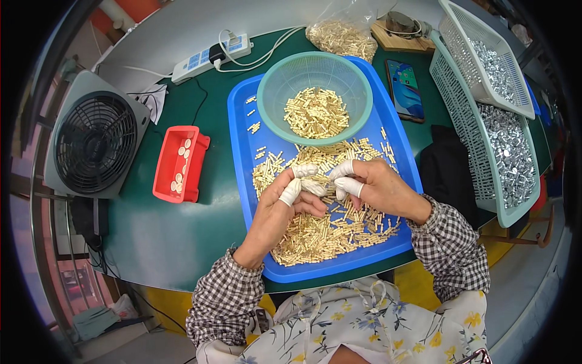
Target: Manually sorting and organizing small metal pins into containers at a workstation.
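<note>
Brass pins (316, 115) part-fill the round basket (271, 100), more seemingly wait on the tray (240, 148), the grips of left hand (274, 203) and right hand (383, 187) unclear.

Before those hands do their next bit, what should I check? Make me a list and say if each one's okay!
1. Finger covers on both hands: ok. White ones show on the left hand and the right hand.
2. Both hands over the blue tray: ok.
3. Green basket right way up: ok. Its open top faces up, with gold-coloured pieces inside.
4. Pieces all in one heap: not ok. Many lie loose in the tray, some scattered at its left side.
5. Phone off the tray: ok. It lies to the right.
6. Something pinched in the fingertips: cannot tell.
</note>
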The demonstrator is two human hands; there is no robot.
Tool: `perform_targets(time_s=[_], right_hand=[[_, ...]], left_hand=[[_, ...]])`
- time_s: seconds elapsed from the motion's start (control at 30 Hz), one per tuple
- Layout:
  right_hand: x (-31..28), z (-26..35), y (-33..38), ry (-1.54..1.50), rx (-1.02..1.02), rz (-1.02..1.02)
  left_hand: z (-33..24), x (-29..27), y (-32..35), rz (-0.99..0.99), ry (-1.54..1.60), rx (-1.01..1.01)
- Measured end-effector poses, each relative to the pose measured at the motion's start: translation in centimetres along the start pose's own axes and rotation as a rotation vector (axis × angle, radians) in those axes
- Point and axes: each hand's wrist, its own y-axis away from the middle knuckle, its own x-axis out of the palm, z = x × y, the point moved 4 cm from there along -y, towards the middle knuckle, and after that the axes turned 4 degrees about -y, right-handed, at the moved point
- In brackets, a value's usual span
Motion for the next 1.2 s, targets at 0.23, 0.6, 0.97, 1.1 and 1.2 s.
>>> perform_targets(time_s=[0.23, 0.6, 0.97, 1.1, 1.2], right_hand=[[-0.5, -0.3, 0.1, 0.246, -0.178, -0.022], [-0.8, 0.4, 0.9, 0.314, -0.323, -0.121], [-0.9, 0.4, 0.8, 0.336, -0.332, -0.155], [-0.9, 0.2, 0.8, 0.329, -0.349, -0.168], [-0.6, 0.1, 0.9, 0.343, -0.363, -0.176]], left_hand=[[0.3, 0.1, -0.3, -0.059, 0.265, -0.064], [1.3, -0.1, -1.3, -0.109, 0.309, -0.174], [1.1, 0.0, -1.1, -0.139, 0.226, -0.131], [1.5, -0.5, -1.4, -0.081, 0.228, -0.163], [1.8, -0.8, -1.3, -0.049, 0.312, -0.187]])
